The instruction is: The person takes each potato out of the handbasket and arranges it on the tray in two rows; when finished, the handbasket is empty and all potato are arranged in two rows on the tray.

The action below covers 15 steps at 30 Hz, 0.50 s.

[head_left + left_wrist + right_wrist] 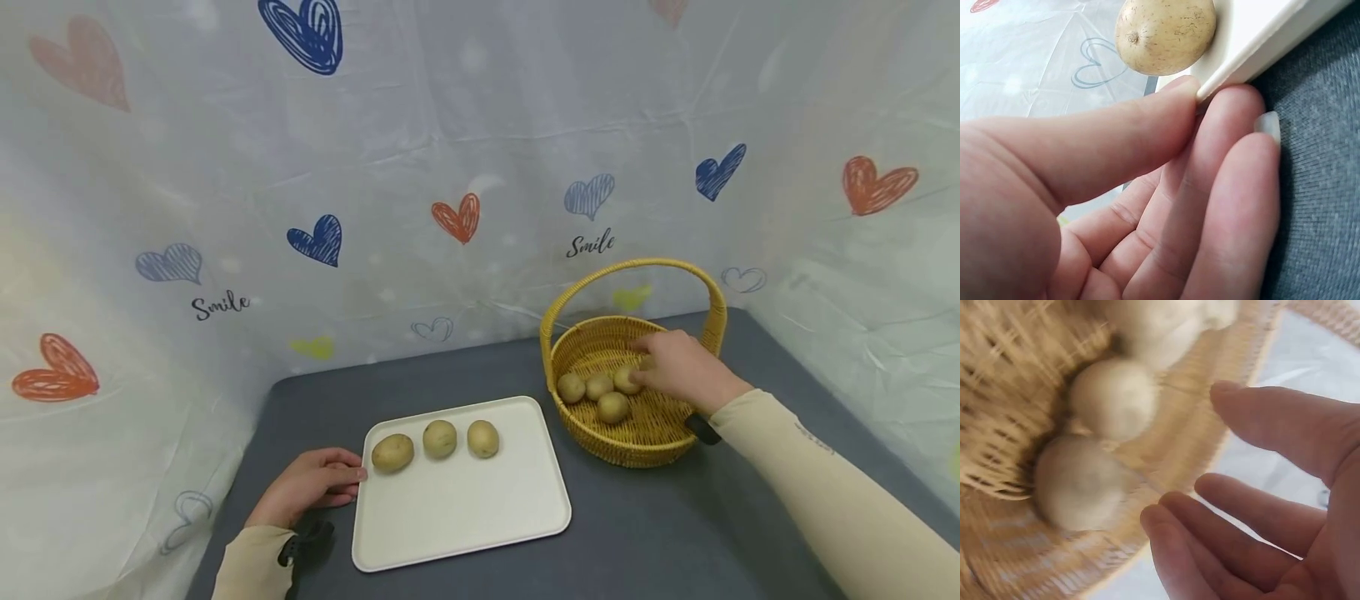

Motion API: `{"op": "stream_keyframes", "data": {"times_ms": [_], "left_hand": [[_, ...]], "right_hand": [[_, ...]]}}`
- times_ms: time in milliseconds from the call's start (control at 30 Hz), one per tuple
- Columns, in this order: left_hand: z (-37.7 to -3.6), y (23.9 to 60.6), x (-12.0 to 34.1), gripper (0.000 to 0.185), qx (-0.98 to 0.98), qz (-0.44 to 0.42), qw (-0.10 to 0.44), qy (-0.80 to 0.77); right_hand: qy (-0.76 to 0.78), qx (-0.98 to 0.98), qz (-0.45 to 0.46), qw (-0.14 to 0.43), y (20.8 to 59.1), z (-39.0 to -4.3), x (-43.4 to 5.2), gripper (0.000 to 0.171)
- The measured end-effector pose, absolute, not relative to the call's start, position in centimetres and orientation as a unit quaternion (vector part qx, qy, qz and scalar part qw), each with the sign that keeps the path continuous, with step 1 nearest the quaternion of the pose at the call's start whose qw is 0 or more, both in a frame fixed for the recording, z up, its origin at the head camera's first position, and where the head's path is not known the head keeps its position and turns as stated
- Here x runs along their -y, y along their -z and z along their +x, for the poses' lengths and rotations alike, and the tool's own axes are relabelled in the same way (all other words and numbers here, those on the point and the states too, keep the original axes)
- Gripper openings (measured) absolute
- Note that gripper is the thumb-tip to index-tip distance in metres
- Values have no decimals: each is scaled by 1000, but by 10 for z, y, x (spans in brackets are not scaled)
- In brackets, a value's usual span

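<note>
My left hand (318,482) pinches the left edge of a white tray (465,508), thumb at the rim and fingertips against its side. Three potatoes lie in a row on the tray, the leftmost potato (392,453) closest to this hand; it also shows in the left wrist view, a pale potato (1166,34) above the thumb. Over the right side of a yellow wicker basket (637,454) reaches my right hand (686,367). Its thumb and fingers are spread, holding nothing, in the right wrist view, beside several potatoes, one potato (1079,481) near the fingertips.
The basket's tall arched handle (637,263) rises over its opening, and my right forearm (825,492) passes right of it. Behind the dark grey table (322,400) hangs a white curtain (390,275) printed with hearts, close to the back edge.
</note>
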<state>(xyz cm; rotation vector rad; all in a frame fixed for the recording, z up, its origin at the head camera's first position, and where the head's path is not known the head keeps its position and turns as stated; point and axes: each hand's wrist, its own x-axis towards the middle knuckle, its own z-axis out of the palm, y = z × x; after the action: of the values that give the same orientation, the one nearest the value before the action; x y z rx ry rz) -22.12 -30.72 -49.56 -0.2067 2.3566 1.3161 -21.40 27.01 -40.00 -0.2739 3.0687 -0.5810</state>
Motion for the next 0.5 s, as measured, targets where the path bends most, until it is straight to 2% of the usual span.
{"op": "stream_keyframes", "data": {"times_ms": [67,200,333,500], "left_hand": [[-220,496,306,43,-849,-75,215,-476],[-219,495,305,41,-848,-80,216,-477],[-220,495,306,42,-850,-79,213,-476],[-221,496,307,43,-848,-78,212,-479]], "right_hand": [[182,-980,-79,17,404,-221,-274,43],[177,-982,-59,31,408,-229,-279,14],[176,-983,-41,36,408,-234,-282,27],[164,-984,-36,53,412,-241,-283,26]]}}
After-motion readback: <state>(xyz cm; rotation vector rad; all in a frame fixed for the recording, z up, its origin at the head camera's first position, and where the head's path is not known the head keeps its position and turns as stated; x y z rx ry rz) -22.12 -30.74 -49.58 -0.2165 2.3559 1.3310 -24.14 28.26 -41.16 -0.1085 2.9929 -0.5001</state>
